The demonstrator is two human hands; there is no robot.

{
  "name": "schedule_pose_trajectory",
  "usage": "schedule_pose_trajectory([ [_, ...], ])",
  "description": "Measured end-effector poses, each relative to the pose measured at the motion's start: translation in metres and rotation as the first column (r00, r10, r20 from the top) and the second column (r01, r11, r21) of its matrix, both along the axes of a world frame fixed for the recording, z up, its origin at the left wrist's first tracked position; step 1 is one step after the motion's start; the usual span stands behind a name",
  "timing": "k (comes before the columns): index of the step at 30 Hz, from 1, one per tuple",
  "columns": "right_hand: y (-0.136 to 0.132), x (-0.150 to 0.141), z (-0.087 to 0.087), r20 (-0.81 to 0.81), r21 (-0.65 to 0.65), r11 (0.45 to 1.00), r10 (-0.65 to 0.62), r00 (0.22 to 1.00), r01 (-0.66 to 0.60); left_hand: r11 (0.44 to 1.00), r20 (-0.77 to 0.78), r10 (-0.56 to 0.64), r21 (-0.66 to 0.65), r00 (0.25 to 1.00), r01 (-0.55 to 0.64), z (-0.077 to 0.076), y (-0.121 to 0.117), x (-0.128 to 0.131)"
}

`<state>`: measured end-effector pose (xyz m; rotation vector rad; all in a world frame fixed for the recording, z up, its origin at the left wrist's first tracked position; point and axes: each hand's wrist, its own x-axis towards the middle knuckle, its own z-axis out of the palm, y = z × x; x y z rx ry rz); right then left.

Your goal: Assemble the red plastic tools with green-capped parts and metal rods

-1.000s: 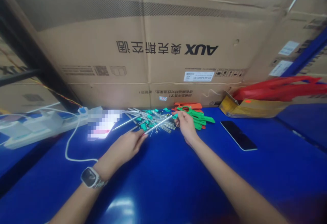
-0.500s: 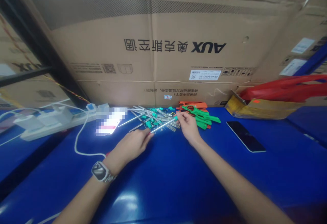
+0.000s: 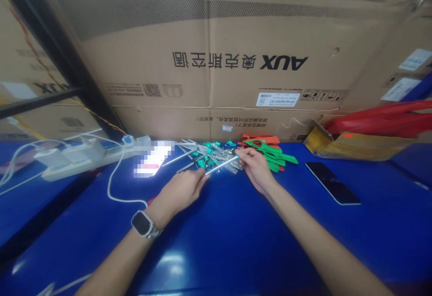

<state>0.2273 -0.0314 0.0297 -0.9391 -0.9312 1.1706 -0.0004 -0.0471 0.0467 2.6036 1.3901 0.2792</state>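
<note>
A thin silvery rod [image 3: 222, 165] spans the gap between my two hands, slanting up to the right. My left hand [image 3: 184, 189], with a watch [image 3: 142, 224] on its wrist, pinches the lower end. The upper end is in the fingers of my right hand [image 3: 255, 166]; its tip is hidden by them. Just behind lies a loose pile of metal rods [image 3: 216, 153] mixed with small teal plastic parts [image 3: 201, 162]. Beside my right hand are several green plastic pieces [image 3: 275, 156], with orange plastic pieces [image 3: 259, 140] behind them.
A lit phone [image 3: 153, 159] lies left of the pile, and a dark phone [image 3: 332, 183] lies at right. A white power strip [image 3: 72, 165] with plugs and cables stands far left. An open cardboard box [image 3: 357, 146] holds red plastic [image 3: 381, 118]. A large carton [image 3: 236, 30] rises behind.
The view has shifted slightly, so everything appears a little further right. Both hands still hold the rod; the teal piece seen at its upper end before is now covered by my right fingers.
</note>
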Motion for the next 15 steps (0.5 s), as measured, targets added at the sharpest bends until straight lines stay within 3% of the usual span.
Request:
schedule_pose_trajectory([
  [8, 0.0013, -0.0042, 0.0002, -0.118, -0.054, 0.994, 0.085, 0.989, -0.092, 1.0, -0.007, 0.009, 0.011, 1.0, -0.009, -0.0036, 0.0023, -0.0008],
  [15, 0.0027, -0.0005, -0.0033, 0.041, -0.017, 1.0, 0.023, 0.999, -0.022, 0.999, -0.077, 0.033, 0.022, 0.996, -0.031, 0.0009, 0.0027, 0.0034],
])
